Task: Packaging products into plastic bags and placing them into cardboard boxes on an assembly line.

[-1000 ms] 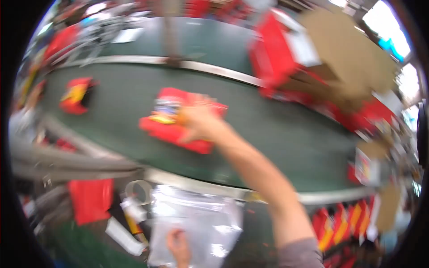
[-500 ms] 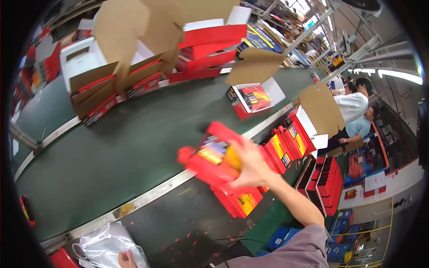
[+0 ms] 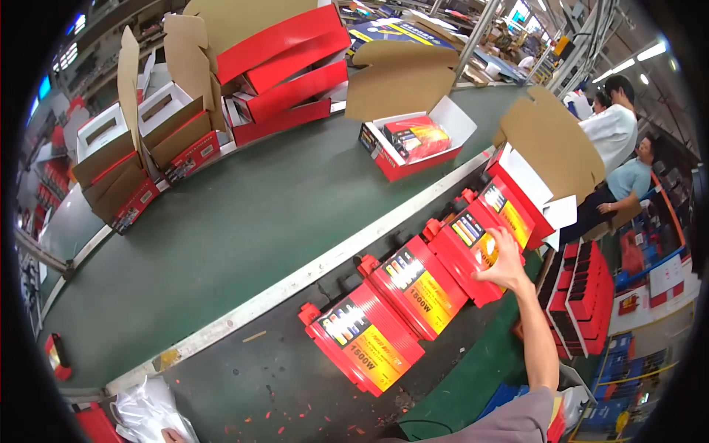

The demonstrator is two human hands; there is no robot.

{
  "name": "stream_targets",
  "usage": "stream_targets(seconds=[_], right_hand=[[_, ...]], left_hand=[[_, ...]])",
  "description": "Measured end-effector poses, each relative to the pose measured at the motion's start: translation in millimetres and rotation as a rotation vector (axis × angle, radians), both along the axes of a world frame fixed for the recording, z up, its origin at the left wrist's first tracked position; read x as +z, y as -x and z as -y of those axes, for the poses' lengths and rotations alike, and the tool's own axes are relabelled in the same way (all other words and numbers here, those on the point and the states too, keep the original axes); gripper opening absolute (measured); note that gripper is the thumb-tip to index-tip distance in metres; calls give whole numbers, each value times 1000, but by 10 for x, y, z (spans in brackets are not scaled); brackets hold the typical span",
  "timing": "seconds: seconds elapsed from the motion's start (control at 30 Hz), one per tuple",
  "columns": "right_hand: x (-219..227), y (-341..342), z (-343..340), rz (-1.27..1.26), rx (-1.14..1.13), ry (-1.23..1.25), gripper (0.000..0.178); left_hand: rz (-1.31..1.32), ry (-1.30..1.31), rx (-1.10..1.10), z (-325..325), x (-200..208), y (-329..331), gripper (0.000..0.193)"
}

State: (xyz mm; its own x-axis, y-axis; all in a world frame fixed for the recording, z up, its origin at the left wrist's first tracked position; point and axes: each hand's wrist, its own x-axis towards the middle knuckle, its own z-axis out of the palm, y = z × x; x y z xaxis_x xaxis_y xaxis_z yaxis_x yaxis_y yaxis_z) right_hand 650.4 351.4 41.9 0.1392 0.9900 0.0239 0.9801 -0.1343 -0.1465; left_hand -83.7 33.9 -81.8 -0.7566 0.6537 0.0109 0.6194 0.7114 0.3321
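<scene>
Several red power inverters with yellow labels lie in a slanting row on the dark bench beside the conveyor, among them a near inverter (image 3: 365, 340) and a second inverter (image 3: 417, 284). My right hand (image 3: 508, 264) is over a third inverter (image 3: 461, 247), thumb and fingers apart on its label. Beyond it another inverter (image 3: 509, 210) rests against an open red-and-white box (image 3: 521, 177). At the lower left my left hand (image 3: 173, 436) shows only its fingers, closed on a clear plastic bag (image 3: 148, 413); the rest is cut off.
A green conveyor (image 3: 244, 229) runs along the bench behind a metal rail (image 3: 295, 288). An open carton (image 3: 413, 151) with a wrapped red item stands on it. Red cartons (image 3: 284, 74) are stacked at the far side. Co-workers (image 3: 613, 140) stand at the right.
The inverter that my right hand carried over the rail is now down in the row. That hand has moved right, onto an inverter farther along. The view has shifted too.
</scene>
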Motion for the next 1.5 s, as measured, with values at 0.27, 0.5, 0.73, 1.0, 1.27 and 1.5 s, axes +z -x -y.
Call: stream_targets(seconds=[0.27,0.5,0.73,1.0,1.27,1.5], right_hand=[[-574,-264,-115,-115,200,-150,105],[-247,1149,1058,-316,488,-441,54],[-629,3328,2295,-1121,883,203,92],[-1332,3449,1882,-1073,613,598,56],[-1245,3644,2061,-1089,702,626,15],[-646,3575,2855,-993,893,136,14]], left_hand=[[-56,-523,127,832,-158,210,22],[97,-715,-528,95,585,-1802,9],[496,-744,-684,330,118,-2451,13],[577,-536,-775,586,-184,-2424,11],[575,-515,-736,709,-162,-2373,19],[1068,-645,-370,459,269,-2392,32]])
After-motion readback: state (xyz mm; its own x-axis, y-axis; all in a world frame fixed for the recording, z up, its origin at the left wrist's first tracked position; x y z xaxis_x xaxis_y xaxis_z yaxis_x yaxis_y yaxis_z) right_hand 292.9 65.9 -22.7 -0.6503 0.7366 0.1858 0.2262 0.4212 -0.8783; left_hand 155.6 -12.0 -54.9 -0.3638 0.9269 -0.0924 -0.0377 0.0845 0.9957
